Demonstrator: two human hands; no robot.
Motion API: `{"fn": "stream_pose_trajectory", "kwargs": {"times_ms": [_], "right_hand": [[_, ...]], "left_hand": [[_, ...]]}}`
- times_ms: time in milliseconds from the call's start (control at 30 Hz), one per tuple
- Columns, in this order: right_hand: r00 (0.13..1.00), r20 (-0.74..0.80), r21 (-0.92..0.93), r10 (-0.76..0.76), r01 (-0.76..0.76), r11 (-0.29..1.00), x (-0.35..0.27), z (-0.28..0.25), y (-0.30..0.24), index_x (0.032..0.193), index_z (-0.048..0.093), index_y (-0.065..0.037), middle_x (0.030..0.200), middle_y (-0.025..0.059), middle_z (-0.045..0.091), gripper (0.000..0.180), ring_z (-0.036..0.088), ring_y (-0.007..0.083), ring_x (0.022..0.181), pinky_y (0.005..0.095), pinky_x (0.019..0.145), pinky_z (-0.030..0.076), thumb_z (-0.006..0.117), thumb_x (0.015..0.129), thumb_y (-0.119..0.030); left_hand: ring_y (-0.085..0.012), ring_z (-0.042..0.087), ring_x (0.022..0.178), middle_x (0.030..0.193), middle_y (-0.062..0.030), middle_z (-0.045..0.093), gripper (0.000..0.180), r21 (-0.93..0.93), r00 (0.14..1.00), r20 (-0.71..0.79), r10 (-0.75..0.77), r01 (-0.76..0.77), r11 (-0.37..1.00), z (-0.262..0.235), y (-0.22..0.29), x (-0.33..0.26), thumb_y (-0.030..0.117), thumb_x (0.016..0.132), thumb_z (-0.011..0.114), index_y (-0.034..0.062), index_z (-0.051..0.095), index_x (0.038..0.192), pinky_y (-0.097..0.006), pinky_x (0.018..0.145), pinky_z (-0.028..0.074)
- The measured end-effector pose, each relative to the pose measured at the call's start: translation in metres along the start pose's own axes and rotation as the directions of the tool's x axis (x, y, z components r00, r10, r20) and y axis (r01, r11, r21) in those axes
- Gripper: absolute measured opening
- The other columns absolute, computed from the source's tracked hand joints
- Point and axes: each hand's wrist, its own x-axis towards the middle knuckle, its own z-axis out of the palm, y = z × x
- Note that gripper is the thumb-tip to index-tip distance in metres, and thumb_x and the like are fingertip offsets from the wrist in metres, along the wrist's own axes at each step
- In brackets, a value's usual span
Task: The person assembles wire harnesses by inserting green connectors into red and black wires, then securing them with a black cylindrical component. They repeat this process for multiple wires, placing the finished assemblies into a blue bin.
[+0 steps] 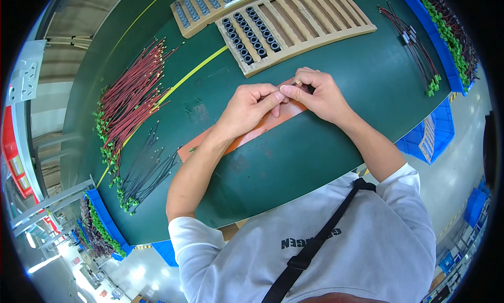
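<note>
My left hand [251,107] and my right hand [324,96] meet over the middle of the green table, thumbs and fingertips pinched together. A small dark piece with a brass-coloured end [297,83] shows at the fingers of my right hand. What lies between the left fingertips is hidden. Beneath both hands an orange strip [265,127] lies slantwise on the table, partly covered by my left forearm. Just beyond the hands stands a slotted cardboard tray [315,39]; its left slots hold rows of black ring-shaped parts [249,36].
Dark red wires with green connectors [134,95] are spread at the left, with thinner black wires [152,171] nearer me. Another tray [197,25] stands behind. At the right lie several wires with white sleeves [412,40], beside a blue bin [438,38] on the table's edge.
</note>
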Motion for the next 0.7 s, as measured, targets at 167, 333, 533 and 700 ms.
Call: {"fn": "stream_pose_trajectory", "kwargs": {"times_ms": [167, 333, 533, 700], "right_hand": [[0.998, -0.026, -0.055, -0.062, 0.061, 0.997, 0.002, 0.005, 0.006, 0.077, 0.066, 0.0, 0.068, 0.0045, 0.054, 0.03, 0.048, 0.0144, 0.064, 0.0314, 0.058, 0.04, 0.078, 0.092, -0.023], [0.997, -0.05, -0.023, -0.057, 0.056, 0.998, 0.001, 0.004, 0.001, 0.08, 0.068, 0.0, 0.069, 0.0055, 0.054, 0.027, 0.049, 0.014, 0.065, 0.0311, 0.058, 0.041, 0.078, 0.092, -0.023], [0.946, -0.103, -0.079, -0.307, 0.3, 0.951, 0.002, 0.004, -0.001, 0.083, 0.072, -0.003, 0.071, 0.0045, 0.057, 0.018, 0.053, 0.0172, 0.068, 0.0314, 0.064, 0.042, 0.079, 0.089, -0.018], [0.823, -0.08, -0.24, -0.562, 0.532, 0.812, 0.005, 0.002, -0.02, 0.083, 0.073, -0.005, 0.073, 0.003, 0.062, 0.011, 0.057, 0.0199, 0.071, 0.0338, 0.069, 0.043, 0.081, 0.085, -0.013]], "left_hand": [[-0.009, 0.059, 0.079, 0.084, -0.0027, 0.07, 0.027, 0.081, 0.998, -0.035, 0.044, -0.041, 0.996, -0.001, 0.004, -0.003, 0.022, 0.105, 0.059, -0.0006, 0.074, 0.104, -0.027, 0.076, 0.05], [-0.019, 0.064, 0.088, 0.095, -0.0095, 0.068, 0.027, 0.306, 0.973, -0.174, 0.152, -0.093, 0.948, -0.032, 0.009, -0.025, 0.022, 0.102, 0.063, -0.0017, 0.073, 0.109, -0.033, 0.081, 0.051], [-0.0185, 0.064, 0.091, 0.099, -0.0096, 0.067, 0.024, 0.488, 0.986, -0.14, 0.089, -0.009, 0.873, -0.022, 0.005, -0.068, 0.016, 0.098, 0.068, -0.0038, 0.072, 0.111, -0.032, 0.083, 0.051], [-0.016, 0.064, 0.085, 0.098, -0.0091, 0.069, 0.028, 0.173, 0.972, -0.223, 0.07, -0.031, 0.985, -0.014, -0.015, -0.083, 0.019, 0.097, 0.07, -0.0006, 0.072, 0.117, -0.03, 0.076, 0.05]]}}
